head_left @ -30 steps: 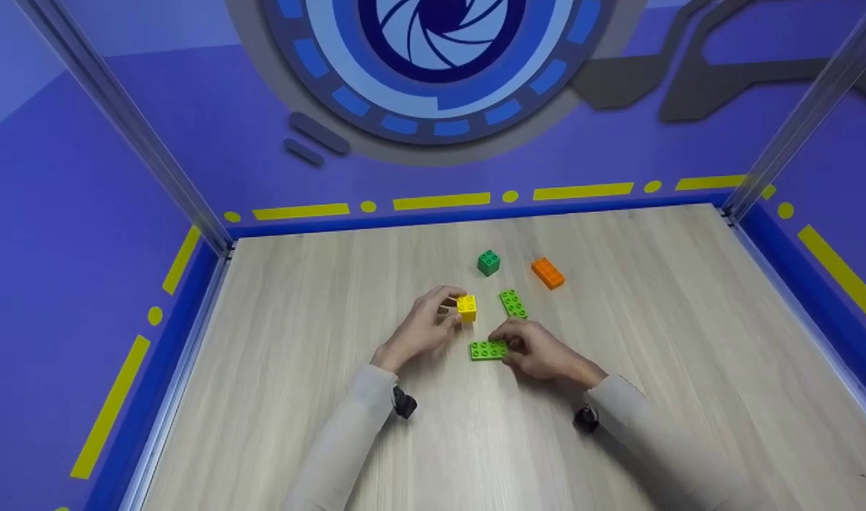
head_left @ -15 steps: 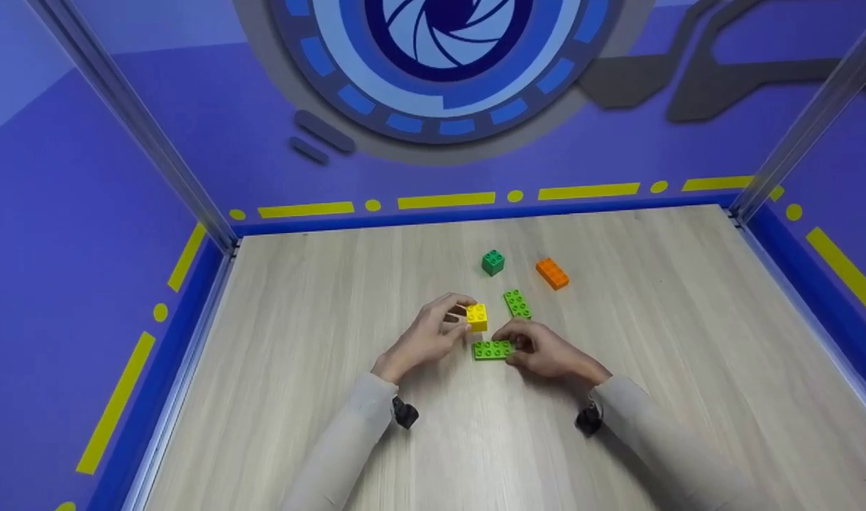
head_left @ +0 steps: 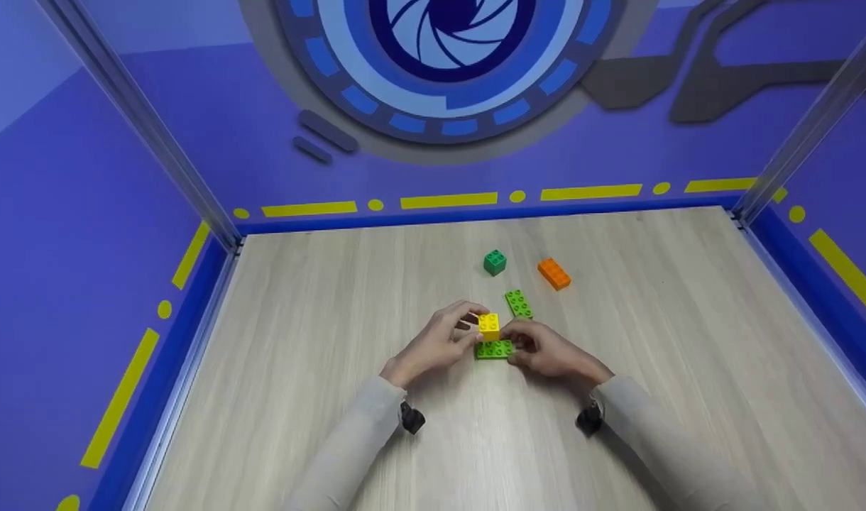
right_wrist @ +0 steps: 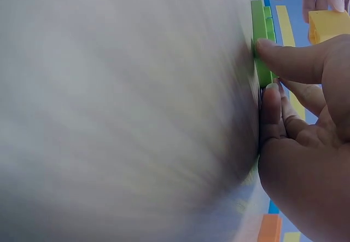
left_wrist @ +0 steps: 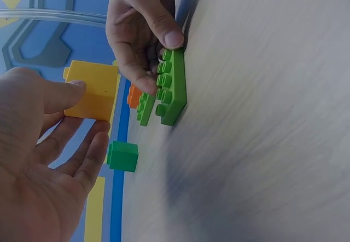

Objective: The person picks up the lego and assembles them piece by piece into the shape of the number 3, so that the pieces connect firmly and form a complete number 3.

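Both your sleeved forearms angle in from the lower frame to meet at centre, left hand [head_left: 440, 344] in a curled pinching grip, right hand [head_left: 550, 353] pinching low with thumb and forefinger.

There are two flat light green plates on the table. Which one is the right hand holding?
The right hand holds the near green plate, under the yellow cube gripped by the left hand. The far green plate lies untouched beyond them.

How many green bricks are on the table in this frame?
3. A flat light green plate pinched by the right hand, a second light green plate just beyond it, and a dark green cube farther back. None appears hidden.
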`<state>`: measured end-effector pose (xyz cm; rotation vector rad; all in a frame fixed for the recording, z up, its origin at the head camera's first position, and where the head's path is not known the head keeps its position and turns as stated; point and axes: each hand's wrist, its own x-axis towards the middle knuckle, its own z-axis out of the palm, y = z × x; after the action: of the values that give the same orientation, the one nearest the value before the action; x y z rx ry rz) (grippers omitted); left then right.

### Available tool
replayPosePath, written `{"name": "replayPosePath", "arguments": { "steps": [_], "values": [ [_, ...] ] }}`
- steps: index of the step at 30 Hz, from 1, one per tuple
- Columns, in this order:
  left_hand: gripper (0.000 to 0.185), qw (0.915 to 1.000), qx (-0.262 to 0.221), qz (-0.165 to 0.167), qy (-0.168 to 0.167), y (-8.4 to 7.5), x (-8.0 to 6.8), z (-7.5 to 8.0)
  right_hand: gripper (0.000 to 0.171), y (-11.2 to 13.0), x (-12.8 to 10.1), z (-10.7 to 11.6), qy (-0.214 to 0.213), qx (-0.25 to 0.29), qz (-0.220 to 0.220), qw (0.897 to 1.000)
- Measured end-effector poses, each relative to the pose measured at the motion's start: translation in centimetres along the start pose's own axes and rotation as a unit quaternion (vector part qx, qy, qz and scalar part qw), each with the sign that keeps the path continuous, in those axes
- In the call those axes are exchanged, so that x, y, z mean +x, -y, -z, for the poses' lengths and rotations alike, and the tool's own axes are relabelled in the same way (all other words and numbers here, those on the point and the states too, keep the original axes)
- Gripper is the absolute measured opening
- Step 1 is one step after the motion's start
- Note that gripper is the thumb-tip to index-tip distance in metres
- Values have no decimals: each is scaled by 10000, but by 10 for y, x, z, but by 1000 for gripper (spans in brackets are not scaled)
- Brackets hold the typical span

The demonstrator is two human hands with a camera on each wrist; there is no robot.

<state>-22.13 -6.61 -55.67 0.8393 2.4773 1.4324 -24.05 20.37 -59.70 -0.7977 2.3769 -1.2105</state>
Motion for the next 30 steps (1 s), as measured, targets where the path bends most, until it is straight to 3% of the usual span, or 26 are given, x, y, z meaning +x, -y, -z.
{"name": "replayPosePath", "arguments": {
  "steps": [15, 30],
  "values": [
    [35, 9999, -67, -35, 141, 0, 2, -16, 20, 1, 0, 1, 54, -61, 104, 9999],
    [35, 9992, 234, -251, 191, 4, 6, -24, 26, 3, -1, 1, 105, 74, -45, 9999]
  ]
}}
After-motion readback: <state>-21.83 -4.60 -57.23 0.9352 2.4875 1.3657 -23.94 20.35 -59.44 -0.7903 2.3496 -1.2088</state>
